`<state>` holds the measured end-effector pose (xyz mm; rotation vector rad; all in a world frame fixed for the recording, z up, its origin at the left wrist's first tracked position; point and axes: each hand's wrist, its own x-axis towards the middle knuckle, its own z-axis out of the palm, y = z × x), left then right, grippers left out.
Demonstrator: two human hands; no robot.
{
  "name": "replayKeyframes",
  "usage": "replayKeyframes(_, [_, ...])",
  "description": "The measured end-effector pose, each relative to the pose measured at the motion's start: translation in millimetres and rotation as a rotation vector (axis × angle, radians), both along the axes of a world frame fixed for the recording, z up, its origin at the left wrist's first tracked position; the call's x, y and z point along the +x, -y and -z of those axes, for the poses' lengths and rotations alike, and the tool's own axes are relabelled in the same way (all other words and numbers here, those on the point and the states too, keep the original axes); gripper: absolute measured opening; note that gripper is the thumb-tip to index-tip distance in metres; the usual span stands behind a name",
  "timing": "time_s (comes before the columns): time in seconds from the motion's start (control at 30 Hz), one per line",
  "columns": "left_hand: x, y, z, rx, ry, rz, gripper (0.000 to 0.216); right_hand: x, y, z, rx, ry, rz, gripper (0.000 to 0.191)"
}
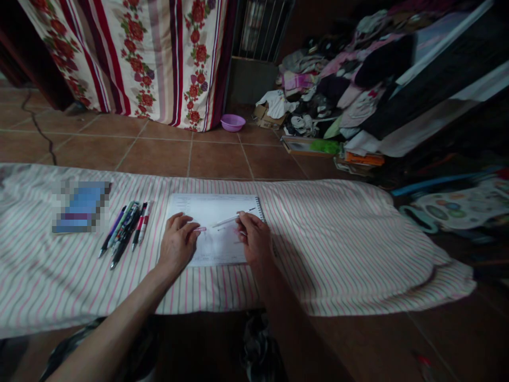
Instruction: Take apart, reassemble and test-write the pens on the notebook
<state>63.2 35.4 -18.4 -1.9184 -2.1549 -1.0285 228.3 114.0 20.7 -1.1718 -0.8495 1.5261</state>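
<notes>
A spiral notebook (222,253) lies open on the striped cloth between my hands. My left hand (178,243) rests over its left side, thumb and fingers closed on a small pink pen part (201,229). Over the right side, my right hand (255,237) pinches a slim whitish pen refill (225,220), slanted, with a thin dark end past the fingers at upper right. Something pinkish shows below the right fingers, too small to make out. A tiny dark piece lies on the page between the hands.
Several pens (127,228) lie left of the notebook, beside a blurred blue object (81,207). Striped cloth (342,239) covers the low surface. Beyond, on the tiled floor, are a purple basin (233,122), a floral curtain (159,63) and piled clothes (330,79).
</notes>
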Motion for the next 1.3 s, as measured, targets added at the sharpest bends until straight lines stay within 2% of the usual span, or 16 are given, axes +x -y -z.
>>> replayKeyframes(0.37, [-2,3,0.8,0.027,0.041,0.046,0.021,-1,2,-0.6,-0.016,0.016,0.007,0.024])
replayKeyframes(0.7, [11,10,-24.3,0.117,0.177,0.028,0.018,-6,4,1.9,-0.022,0.006,-0.013,0.023])
replayKeyframes(0.83, [16,9,-22.6,0.105,0.153,0.069,0.025,-11,7,2.3,-0.055,0.0,-0.015,0.024])
replayKeyframes(1.3, [19,7,-16.7,0.099,0.17,0.028,0.015,-15,11,2.5,-0.034,-0.004,-0.042,0.022])
